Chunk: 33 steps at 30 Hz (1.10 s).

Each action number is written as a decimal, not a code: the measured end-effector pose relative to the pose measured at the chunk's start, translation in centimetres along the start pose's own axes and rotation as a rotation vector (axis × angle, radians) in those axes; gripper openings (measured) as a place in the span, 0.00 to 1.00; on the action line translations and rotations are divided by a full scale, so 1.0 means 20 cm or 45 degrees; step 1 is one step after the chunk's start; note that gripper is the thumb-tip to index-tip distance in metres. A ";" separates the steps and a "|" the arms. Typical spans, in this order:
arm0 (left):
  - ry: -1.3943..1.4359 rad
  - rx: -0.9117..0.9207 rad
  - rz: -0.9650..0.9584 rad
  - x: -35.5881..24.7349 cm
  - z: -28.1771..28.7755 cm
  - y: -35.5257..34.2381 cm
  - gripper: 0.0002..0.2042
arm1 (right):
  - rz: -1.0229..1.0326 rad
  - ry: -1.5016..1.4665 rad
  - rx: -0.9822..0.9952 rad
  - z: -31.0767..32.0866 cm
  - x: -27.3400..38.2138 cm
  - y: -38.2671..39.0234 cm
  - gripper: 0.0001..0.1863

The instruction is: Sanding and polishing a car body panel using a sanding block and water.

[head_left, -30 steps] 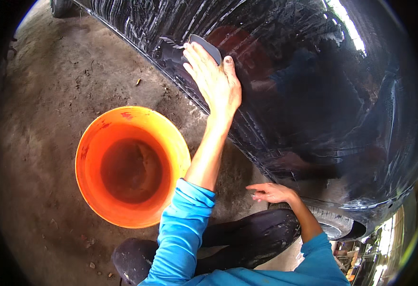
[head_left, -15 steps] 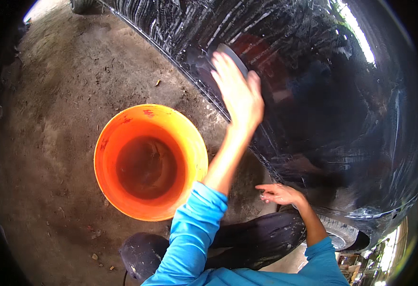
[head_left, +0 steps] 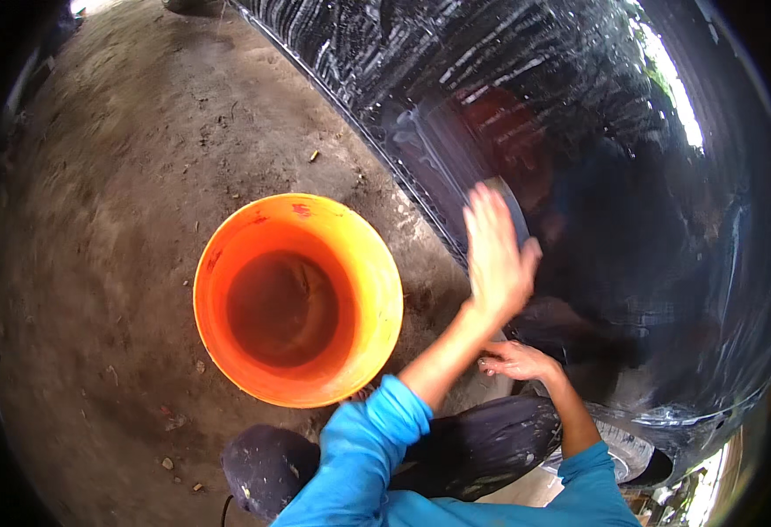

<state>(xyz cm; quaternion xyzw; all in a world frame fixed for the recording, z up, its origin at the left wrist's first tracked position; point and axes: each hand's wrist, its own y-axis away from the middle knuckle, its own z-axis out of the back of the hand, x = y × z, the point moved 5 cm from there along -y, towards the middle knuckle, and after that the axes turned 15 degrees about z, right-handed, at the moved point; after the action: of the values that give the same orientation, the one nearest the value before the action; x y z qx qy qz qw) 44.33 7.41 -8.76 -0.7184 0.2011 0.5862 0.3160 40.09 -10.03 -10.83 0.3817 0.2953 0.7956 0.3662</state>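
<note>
My left hand (head_left: 498, 259) presses a thin dark grey sheet, apparently sandpaper (head_left: 517, 213), flat against the black car body panel (head_left: 614, 237). Its fingers lie along the sheet, slightly blurred, and the sheet's curved edge shows beyond them. Low on the same panel, my right hand (head_left: 521, 361) hangs near the lower edge above my knee, its fingers loosely bent and apart, with nothing visible in them. Whitish wet streaks cover the upper part of the panel, and a reddish-brown patch (head_left: 499, 119) shows above my left hand.
An orange bucket (head_left: 387, 294) with murky brownish water stands on the dirt floor (head_left: 113, 228) left of my left forearm. A car wheel (head_left: 618, 448) is at the lower right beside my bent leg (head_left: 491, 439). Small debris lies on the floor.
My left hand has slid down and to the right along the panel with the sandpaper, uncovering a smeared area above. The view has shifted slightly; my right hand's fingers are more bent.
</note>
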 end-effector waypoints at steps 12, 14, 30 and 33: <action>-0.021 -0.176 0.086 0.10 0.13 -0.18 0.35 | 0.115 -0.039 0.031 -0.04 -0.05 -0.12 0.26; -0.005 -0.063 0.113 0.06 0.12 -0.10 0.36 | 0.174 0.035 0.081 -0.01 0.01 -0.17 0.26; -0.164 -0.462 0.273 0.18 0.31 -0.47 0.36 | 0.194 -0.086 0.037 -0.01 0.18 -0.24 0.29; -0.083 -0.568 0.417 0.30 0.42 -0.78 0.34 | 0.181 -0.173 -0.013 -0.05 0.08 -0.18 0.29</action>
<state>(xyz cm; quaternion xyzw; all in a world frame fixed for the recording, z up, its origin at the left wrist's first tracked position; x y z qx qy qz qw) 49.97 24.96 -12.06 -0.7088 0.1704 0.6821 0.0573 39.80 -6.93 -13.44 0.4531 0.2380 0.7933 0.3299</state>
